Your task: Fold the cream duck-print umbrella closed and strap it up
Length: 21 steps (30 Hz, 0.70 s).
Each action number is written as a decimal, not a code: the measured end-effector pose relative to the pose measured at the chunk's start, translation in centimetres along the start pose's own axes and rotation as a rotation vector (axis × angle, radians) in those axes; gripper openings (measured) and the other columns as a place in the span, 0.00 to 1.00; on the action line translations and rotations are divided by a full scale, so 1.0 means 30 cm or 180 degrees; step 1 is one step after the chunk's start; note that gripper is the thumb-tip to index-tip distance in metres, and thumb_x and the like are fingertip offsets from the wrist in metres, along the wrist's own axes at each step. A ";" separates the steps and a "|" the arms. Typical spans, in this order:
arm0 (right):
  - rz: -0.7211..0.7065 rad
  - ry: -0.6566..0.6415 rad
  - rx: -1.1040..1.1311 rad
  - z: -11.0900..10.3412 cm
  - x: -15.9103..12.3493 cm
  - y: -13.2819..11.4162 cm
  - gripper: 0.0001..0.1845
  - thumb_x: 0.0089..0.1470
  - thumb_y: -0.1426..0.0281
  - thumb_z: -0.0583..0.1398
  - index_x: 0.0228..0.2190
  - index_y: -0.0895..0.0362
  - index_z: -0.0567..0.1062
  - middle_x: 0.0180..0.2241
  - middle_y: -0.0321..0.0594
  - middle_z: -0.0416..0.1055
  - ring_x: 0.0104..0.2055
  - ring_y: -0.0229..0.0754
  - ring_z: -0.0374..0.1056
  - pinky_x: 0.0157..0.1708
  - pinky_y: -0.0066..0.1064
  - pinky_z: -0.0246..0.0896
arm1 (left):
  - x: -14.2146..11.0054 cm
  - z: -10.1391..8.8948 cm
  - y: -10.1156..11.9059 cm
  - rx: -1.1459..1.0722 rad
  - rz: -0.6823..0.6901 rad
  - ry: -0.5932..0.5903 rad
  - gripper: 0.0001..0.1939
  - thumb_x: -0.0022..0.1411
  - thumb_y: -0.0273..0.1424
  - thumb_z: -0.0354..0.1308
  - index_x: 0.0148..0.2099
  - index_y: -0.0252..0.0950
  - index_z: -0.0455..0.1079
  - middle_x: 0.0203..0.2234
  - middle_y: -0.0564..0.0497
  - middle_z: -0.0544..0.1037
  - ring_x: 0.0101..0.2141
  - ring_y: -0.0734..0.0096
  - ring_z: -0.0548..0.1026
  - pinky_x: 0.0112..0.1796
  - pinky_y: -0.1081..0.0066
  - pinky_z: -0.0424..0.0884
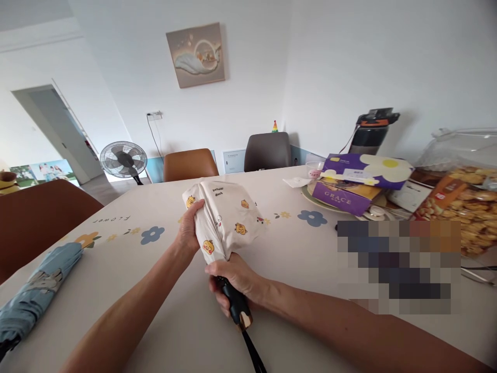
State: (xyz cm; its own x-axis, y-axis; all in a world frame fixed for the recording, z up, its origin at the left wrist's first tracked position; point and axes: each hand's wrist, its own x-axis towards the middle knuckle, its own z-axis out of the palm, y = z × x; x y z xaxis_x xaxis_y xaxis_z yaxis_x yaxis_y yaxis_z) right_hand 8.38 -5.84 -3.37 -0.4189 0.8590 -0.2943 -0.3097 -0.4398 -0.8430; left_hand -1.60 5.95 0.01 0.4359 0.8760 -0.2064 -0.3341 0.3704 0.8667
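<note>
Holding a cream duck-print folding umbrella (217, 220) over the flower-patterned table (298, 259), grasping its loose canopy (240, 212) along the left edge with the left hand (190, 228) and clasping the gathered base and black handle's (235, 300) top with the right hand (238, 277). Flanked at far left by a furled blue umbrella (44, 285) on the same table.

Boxes (363, 172) lie right of the held umbrella (233, 215).

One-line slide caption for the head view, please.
Left hand and right hand hold a white duck-print umbrella with a black handle; a blue umbrella lies on the table.
</note>
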 end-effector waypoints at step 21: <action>0.0237 0.0136 0.1092 -0.041 0.039 -0.007 0.13 0.55 0.63 0.55 0.26 0.58 0.64 0.18 0.30 0.61 0.14 0.30 0.58 0.17 0.23 0.61 | 0.068 -0.057 0.002 0.3013 0.1826 0.1424 0.26 0.54 0.32 0.56 0.55 0.36 0.58 0.53 0.40 0.67 0.52 0.57 0.67 0.51 0.58 0.62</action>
State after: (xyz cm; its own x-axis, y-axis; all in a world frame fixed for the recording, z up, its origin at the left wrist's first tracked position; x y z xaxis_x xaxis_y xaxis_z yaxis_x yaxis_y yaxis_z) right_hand 9.02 -4.42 -4.08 -0.4172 0.8283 -0.3740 -0.5515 -0.5579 -0.6202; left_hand -2.16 8.29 -1.12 0.0317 0.9388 0.3429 0.4455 -0.3204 0.8360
